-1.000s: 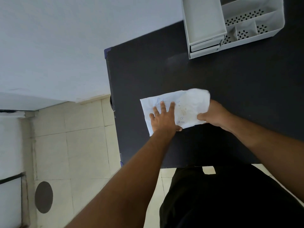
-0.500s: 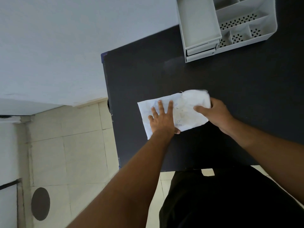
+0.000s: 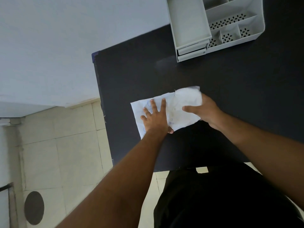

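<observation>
Risk: white paper sheet (image 3: 175, 111) may tear or fold crooked if right hand (image 3: 206, 111) pulls too hard while left hand (image 3: 155, 120) pins it. Sheet may also slide on smooth black tabletop (image 3: 230, 83) if left hand presses too softly. Its left end is near tabletop's left edge and could slip off.

Sheet lies on tabletop, left of middle, well apart from grey organizer (image 3: 189, 22) at far side.

Left fingers (image 3: 163, 104): straight, spread, pressing flat on left half of sheet.

Right fingers (image 3: 189, 110): curled round lifted right end, pinching it.
</observation>
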A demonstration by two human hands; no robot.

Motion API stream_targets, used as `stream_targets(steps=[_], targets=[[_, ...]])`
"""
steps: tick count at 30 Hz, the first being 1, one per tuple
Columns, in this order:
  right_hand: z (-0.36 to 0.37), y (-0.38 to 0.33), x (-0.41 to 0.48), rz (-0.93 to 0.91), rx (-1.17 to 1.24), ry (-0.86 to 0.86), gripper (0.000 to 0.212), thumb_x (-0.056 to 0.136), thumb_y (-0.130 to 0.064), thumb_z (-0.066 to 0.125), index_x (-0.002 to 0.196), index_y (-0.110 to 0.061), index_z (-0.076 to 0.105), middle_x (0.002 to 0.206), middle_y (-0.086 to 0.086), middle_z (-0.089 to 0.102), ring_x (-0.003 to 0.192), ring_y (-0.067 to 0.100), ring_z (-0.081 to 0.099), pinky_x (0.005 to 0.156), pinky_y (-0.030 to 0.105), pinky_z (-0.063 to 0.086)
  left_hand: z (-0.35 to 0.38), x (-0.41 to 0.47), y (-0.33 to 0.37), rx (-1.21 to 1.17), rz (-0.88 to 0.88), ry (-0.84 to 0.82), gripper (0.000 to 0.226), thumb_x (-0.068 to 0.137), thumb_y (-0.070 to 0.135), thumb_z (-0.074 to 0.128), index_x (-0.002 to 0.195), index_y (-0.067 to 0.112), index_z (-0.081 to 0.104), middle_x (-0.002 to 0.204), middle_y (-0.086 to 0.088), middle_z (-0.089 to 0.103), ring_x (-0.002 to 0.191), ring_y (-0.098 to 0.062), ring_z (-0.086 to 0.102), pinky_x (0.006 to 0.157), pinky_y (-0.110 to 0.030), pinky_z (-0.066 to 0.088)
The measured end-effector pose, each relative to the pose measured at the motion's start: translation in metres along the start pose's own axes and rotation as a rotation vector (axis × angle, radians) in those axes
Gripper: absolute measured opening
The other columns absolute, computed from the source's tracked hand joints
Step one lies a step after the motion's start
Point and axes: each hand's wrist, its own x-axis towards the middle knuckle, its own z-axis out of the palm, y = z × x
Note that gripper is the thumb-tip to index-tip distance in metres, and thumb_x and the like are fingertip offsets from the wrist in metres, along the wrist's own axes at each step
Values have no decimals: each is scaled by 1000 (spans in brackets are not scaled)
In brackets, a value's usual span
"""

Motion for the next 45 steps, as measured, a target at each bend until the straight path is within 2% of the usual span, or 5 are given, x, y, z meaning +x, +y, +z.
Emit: stream_targets(steps=[7, 18, 32, 40, 45], targets=[[-6, 8, -4, -13, 33, -10, 66, 75, 2, 70, 133, -26, 55, 121, 0, 66, 111, 22, 66, 68, 38, 62, -1, 0, 0, -18, 1, -1, 141, 67, 49, 91, 160, 35, -14, 169, -13, -17, 152, -52, 0, 113, -69, 24], [-6, 21, -9, -35, 8, 30, 71, 73, 3, 69, 135, -30, 53, 122, -6, 66, 114, 17, 64, 86, 44, 60, -2, -2, 0, -50, 7, -14, 139, 68, 47, 91, 159, 36, -13, 168, -11, -19, 152, -52, -5, 111, -71, 27], [-6, 17, -24, -102, 142, 104, 46, 89, 4, 54, 119, -31, 60, 108, -11, 68, 99, 6, 66, 77, 27, 54, 1, -3, -3, -83, 27, -8, 138, 70, 43, 92, 160, 34, -12, 168, -12, -22, 152, -52, -8, 116, -65, 23], [-21, -1, -29, -100, 281, 109, 36, 91, -6, 52, 114, -30, 66, 120, 4, 70, 108, 22, 68, 90, 43, 57, 2, -10, -8, -159, 93, 13, 134, 68, 47, 90, 161, 35, -6, 168, -9, -22, 153, -49, -10, 115, -69, 23], [-30, -12, -35, -92, 369, 114, 36, 93, -13, 52, 126, -22, 64, 122, 5, 71, 109, 24, 69, 79, 36, 57, 6, -11, -9, -135, 100, 9, 129, 72, 52, 87, 161, 34, -5, 169, -9, -19, 155, -43, -10, 117, -66, 21]])
